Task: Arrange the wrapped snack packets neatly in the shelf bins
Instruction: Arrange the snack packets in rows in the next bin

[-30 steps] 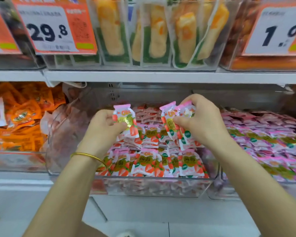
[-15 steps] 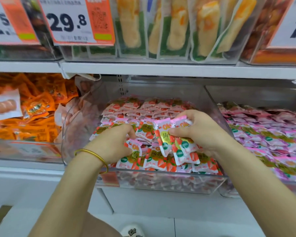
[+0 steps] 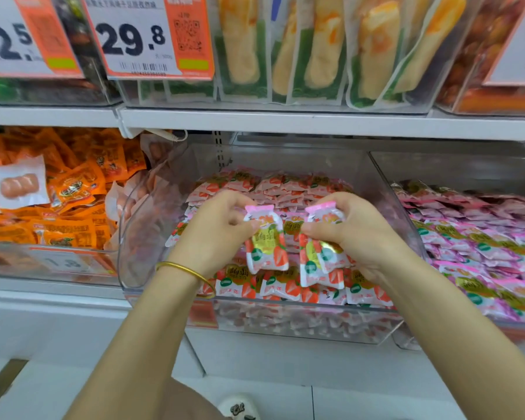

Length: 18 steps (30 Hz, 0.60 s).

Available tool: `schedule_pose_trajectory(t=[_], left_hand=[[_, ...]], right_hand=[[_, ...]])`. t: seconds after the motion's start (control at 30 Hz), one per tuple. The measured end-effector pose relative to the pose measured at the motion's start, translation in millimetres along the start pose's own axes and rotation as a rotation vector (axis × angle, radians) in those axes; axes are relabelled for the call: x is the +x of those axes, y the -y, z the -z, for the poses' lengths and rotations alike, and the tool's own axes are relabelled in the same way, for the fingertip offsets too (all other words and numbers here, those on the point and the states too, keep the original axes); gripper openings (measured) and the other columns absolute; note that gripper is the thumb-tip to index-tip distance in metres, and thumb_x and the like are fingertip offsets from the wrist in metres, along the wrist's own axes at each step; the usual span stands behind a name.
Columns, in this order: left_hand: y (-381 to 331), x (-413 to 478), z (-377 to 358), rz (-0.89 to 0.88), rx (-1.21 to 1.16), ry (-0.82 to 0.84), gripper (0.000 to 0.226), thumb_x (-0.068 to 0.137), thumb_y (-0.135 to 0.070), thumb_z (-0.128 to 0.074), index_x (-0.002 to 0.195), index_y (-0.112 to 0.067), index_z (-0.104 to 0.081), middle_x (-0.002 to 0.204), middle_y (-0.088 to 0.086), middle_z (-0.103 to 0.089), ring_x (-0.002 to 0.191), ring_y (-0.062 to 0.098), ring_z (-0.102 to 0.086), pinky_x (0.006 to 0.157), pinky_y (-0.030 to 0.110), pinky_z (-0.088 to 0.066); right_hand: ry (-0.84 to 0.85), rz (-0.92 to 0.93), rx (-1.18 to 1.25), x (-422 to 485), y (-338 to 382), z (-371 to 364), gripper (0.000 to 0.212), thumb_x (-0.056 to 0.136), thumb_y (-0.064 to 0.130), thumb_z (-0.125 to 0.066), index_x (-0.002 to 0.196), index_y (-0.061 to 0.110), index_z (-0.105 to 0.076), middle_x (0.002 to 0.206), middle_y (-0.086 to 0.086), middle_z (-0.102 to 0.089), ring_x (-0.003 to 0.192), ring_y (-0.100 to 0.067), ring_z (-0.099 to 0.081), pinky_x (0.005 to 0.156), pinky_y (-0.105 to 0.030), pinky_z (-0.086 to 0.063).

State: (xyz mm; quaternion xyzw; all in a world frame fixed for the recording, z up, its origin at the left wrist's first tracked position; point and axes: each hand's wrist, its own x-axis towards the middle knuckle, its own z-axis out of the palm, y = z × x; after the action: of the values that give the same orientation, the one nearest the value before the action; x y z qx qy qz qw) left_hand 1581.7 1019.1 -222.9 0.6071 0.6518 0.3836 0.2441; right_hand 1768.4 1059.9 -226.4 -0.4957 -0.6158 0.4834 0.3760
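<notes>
A clear plastic bin (image 3: pixel 300 322) on the middle shelf holds rows of pink-and-red wrapped snack packets (image 3: pixel 285 183). My left hand (image 3: pixel 215 231), with a gold bangle at the wrist, pinches one upright packet (image 3: pixel 265 241) above the bin's front rows. My right hand (image 3: pixel 355 234) grips a small bunch of the same packets (image 3: pixel 319 259) right beside it. Both hands hover over the middle of the bin, nearly touching. A front row of packets (image 3: pixel 285 286) stands against the bin's front wall.
An open bin of pink-purple packets (image 3: pixel 482 247) sits to the right. A bin of orange packets (image 3: pixel 73 195) sits to the left. The upper shelf (image 3: pixel 285 121) carries bins with price tags (image 3: pixel 146 34) and hangs low over the bins.
Both hands lowered into the bin half a second ago and have now lifted again. The left hand now holds a single packet upright; the right hand still holds its bunch.
</notes>
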Motion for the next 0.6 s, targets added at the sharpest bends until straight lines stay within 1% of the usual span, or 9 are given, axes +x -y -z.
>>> schedule_pose_trajectory(t=[0.07, 0.1, 0.17, 0.2, 0.27, 0.37, 0.43, 0.5, 0.6], left_hand=[[5.0, -2.1, -0.2, 0.000, 0.115, 0.088, 0.023, 0.087, -0.016, -0.062, 0.108, -0.019, -0.056, 0.065, -0.001, -0.053, 0.053, 0.009, -0.045, 0.049, 0.017, -0.035], [5.6, -3.5, -2.4, -0.004, 0.182, 0.135, 0.024, 0.087, -0.016, -0.062, 0.109, -0.018, -0.056, 0.067, -0.001, -0.053, 0.055, 0.009, -0.045, 0.049, 0.017, -0.035], [5.5, -4.8, -7.0, -0.011, 0.307, 0.203, 0.025, 0.086, -0.018, -0.062, 0.111, -0.018, -0.057, 0.076, -0.001, -0.054, 0.065, 0.011, -0.050, 0.056, 0.021, -0.039], [5.4, -4.6, -8.3, -0.011, 0.349, 0.220, 0.026, 0.086, -0.018, -0.063, 0.111, -0.018, -0.057, 0.081, 0.000, -0.055, 0.071, 0.014, -0.052, 0.061, 0.023, -0.040], [5.4, -4.1, -8.6, -0.028, 0.427, 0.228, 0.028, 0.085, -0.018, -0.063, 0.112, -0.017, -0.059, 0.088, 0.000, -0.055, 0.079, 0.017, -0.052, 0.068, 0.024, -0.039], [7.3, -3.7, -9.9, -0.089, 0.548, 0.179, 0.033, 0.082, -0.020, -0.067, 0.114, -0.017, -0.061, 0.093, -0.001, -0.047, 0.095, 0.019, -0.050, 0.080, 0.026, -0.041], [4.1, -5.0, -11.5, -0.099, 0.502, 0.142, 0.036, 0.080, -0.025, -0.070, 0.114, -0.020, -0.060, 0.098, -0.001, -0.044, 0.104, 0.019, -0.050, 0.090, 0.028, -0.042], [-0.3, -6.9, -13.6, -0.131, 0.423, 0.179, 0.036, 0.078, -0.029, -0.071, 0.112, -0.022, -0.061, 0.100, 0.000, -0.047, 0.102, 0.016, -0.049, 0.088, 0.025, -0.041], [-2.5, -9.5, -17.7, -0.169, 0.510, 0.319, 0.034, 0.078, -0.034, -0.070, 0.110, -0.026, -0.062, 0.095, -0.005, -0.041, 0.099, 0.015, -0.042, 0.082, 0.023, -0.035]], right_hand=[[-0.029, 0.011, -0.011, 0.7, -0.1, 6.9, 0.026, 0.075, 0.004, -0.075, 0.095, 0.006, -0.059, 0.089, -0.010, -0.064, 0.074, -0.018, -0.060, 0.062, -0.023, -0.048], [-0.022, -0.002, -0.023, 1.5, -1.2, 8.6, 0.025, 0.075, 0.005, -0.075, 0.094, 0.007, -0.059, 0.093, -0.012, -0.065, 0.079, -0.022, -0.062, 0.069, -0.029, -0.052], [0.001, -0.046, -0.047, 2.7, -2.9, 8.3, 0.026, 0.076, 0.006, -0.074, 0.097, 0.010, -0.060, 0.105, -0.017, -0.065, 0.094, -0.032, -0.064, 0.087, -0.046, -0.052], [0.007, -0.059, -0.046, 2.6, -3.2, 6.8, 0.027, 0.075, 0.007, -0.074, 0.098, 0.010, -0.060, 0.109, -0.019, -0.064, 0.099, -0.036, -0.063, 0.091, -0.051, -0.050], [0.008, -0.058, -0.034, 3.9, -5.7, 4.1, 0.030, 0.074, 0.008, -0.076, 0.100, 0.012, -0.060, 0.117, -0.019, -0.061, 0.105, -0.036, -0.060, 0.095, -0.054, -0.047], [0.004, -0.041, -0.058, 4.8, -7.6, 2.7, 0.031, 0.074, 0.008, -0.076, 0.100, 0.013, -0.060, 0.116, -0.015, -0.062, 0.101, -0.031, -0.062, 0.094, -0.051, -0.048], [-0.003, -0.020, -0.144, 5.3, -8.9, 2.8, 0.031, 0.076, 0.010, -0.075, 0.103, 0.014, -0.059, 0.115, -0.009, -0.061, 0.096, -0.025, -0.063, 0.091, -0.045, -0.050], [-0.022, 0.004, -0.256, 3.6, -9.0, 1.9, 0.034, 0.078, 0.014, -0.074, 0.107, 0.015, -0.057, 0.117, -0.005, -0.059, 0.096, -0.021, -0.060, 0.086, -0.037, -0.050], [-0.039, 0.058, -0.398, -1.1, -8.2, -3.4, 0.038, 0.079, 0.019, -0.073, 0.113, 0.015, -0.055, 0.115, -0.003, -0.057, 0.096, -0.020, -0.057, 0.079, -0.030, -0.046]])
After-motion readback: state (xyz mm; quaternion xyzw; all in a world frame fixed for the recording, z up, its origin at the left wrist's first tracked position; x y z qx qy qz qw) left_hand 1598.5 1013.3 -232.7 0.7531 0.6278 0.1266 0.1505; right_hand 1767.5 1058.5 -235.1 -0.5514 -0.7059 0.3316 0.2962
